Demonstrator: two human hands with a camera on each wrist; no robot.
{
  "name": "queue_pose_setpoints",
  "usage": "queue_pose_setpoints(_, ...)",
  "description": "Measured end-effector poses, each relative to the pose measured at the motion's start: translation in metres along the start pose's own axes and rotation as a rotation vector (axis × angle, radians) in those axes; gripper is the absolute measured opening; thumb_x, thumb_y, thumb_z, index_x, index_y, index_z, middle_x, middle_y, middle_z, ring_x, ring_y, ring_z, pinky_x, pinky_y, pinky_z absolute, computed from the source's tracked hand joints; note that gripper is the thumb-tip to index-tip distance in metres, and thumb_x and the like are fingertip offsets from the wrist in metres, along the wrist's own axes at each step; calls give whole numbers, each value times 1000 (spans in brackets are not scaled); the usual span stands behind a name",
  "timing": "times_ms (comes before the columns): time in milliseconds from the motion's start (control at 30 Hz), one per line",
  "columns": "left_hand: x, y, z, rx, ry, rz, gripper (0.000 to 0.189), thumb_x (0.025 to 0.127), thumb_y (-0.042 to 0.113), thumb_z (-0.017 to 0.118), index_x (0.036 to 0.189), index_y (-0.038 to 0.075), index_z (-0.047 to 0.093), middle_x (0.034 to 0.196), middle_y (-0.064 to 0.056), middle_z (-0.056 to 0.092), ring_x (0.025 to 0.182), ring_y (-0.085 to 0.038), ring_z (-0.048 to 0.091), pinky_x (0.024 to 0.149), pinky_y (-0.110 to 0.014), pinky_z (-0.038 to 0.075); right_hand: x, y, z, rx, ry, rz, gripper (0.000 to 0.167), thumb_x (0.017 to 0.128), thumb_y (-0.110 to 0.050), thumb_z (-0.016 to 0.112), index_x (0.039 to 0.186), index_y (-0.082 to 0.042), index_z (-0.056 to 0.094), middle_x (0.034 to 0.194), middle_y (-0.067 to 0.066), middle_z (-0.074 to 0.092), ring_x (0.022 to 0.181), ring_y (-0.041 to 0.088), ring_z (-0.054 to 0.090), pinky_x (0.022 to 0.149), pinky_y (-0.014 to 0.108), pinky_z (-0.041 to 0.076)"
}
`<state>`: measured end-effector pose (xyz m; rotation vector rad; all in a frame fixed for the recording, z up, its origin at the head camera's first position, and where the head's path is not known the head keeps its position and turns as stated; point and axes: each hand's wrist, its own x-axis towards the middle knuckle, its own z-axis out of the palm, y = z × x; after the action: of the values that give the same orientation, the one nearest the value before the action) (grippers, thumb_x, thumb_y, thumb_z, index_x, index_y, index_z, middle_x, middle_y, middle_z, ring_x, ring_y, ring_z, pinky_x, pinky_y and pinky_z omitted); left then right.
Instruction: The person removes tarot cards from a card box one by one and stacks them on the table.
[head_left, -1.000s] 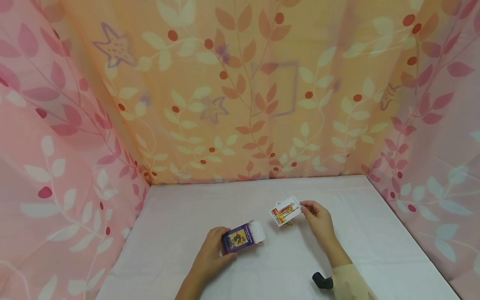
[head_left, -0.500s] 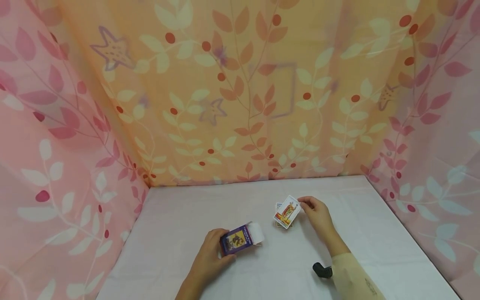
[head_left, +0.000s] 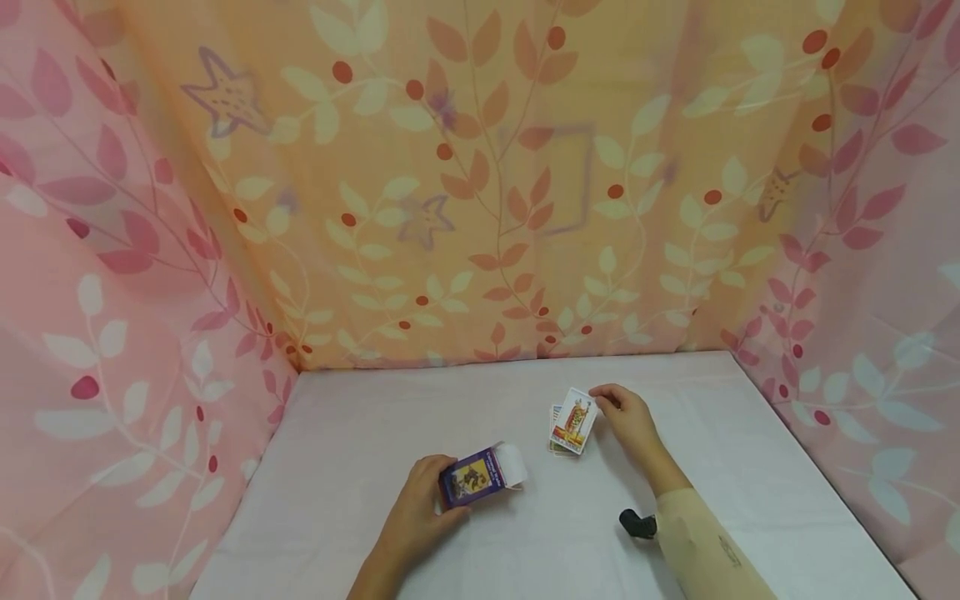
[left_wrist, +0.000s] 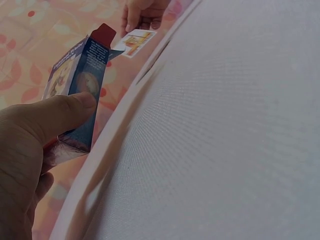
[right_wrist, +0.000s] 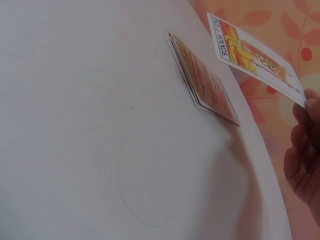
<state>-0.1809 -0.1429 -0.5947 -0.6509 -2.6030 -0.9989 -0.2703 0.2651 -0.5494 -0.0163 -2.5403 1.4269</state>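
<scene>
My left hand (head_left: 423, 512) grips a dark blue card box (head_left: 472, 478) with a picture on its front, thumb on one side. The box's white flap stands open, facing right; the left wrist view shows the same box (left_wrist: 85, 90) tilted. With thumb and fingers my right hand (head_left: 626, 417) pinches a tarot card (head_left: 575, 422) by its corner. In the right wrist view that card (right_wrist: 260, 59) reads "Wands" and is held apart from a small stack of cards (right_wrist: 202, 82) lying on the white table. From the head view the held card covers most of the stack.
A short black bent object (head_left: 637, 524) shows beside the right sleeve (head_left: 705, 542); what it is I cannot tell. The white table (head_left: 360, 433) meets a leaf-patterned curtain (head_left: 480, 250) at the back and on both sides.
My right hand has moved slightly left and away from me, turning the card more upright over the stack. The left hand and the box have hardly moved.
</scene>
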Motion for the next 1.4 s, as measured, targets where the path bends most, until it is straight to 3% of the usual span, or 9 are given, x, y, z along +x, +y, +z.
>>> queue_pose_setpoints(300, 1, 0, -1, -16, -24, -19, 81, 71, 42, 91, 141, 25, 53, 139, 12, 54, 133, -12, 50, 117, -42, 44, 12, -1, 3, -11, -34, -5, 17, 103, -11, 59, 114, -5, 71, 110, 13, 71, 97, 20, 58, 79, 23, 50)
queue_pose_setpoints(667, 0, 2, -3, -23, -37, -49, 81, 71, 42, 91, 141, 24, 53, 139, 13, 53, 135, -10, 47, 119, -40, 41, 23, 6, 9, -24, -116, 56, 19, 106, -13, 53, 115, -6, 68, 117, 13, 67, 104, 26, 57, 89, 37, 51)
queue_pose_setpoints(900, 0, 1, -3, -16, -32, -24, 81, 72, 42, 91, 141, 24, 52, 139, 14, 53, 135, -11, 48, 118, -42, 42, 28, 10, 14, -44, -132, 54, 18, 106, -14, 54, 113, -7, 69, 115, 12, 67, 103, 26, 57, 89, 37, 51)
queue_pose_setpoints(1167, 0, 4, -6, -18, -35, -46, 80, 72, 42, 91, 141, 25, 52, 140, 14, 52, 135, -11, 48, 119, -41, 41, 30, 12, 19, -63, -158, 43, 18, 105, -13, 55, 111, -8, 70, 112, 10, 69, 102, 24, 59, 90, 37, 51)
queue_pose_setpoints(1400, -1, 4, -6, 0, -30, -18, 82, 71, 39, 92, 141, 22, 52, 140, 10, 53, 135, -14, 49, 117, -43, 43, 30, 16, 24, -79, -152, 40, 19, 104, -12, 55, 112, -7, 71, 108, 9, 71, 95, 21, 59, 80, 29, 51)
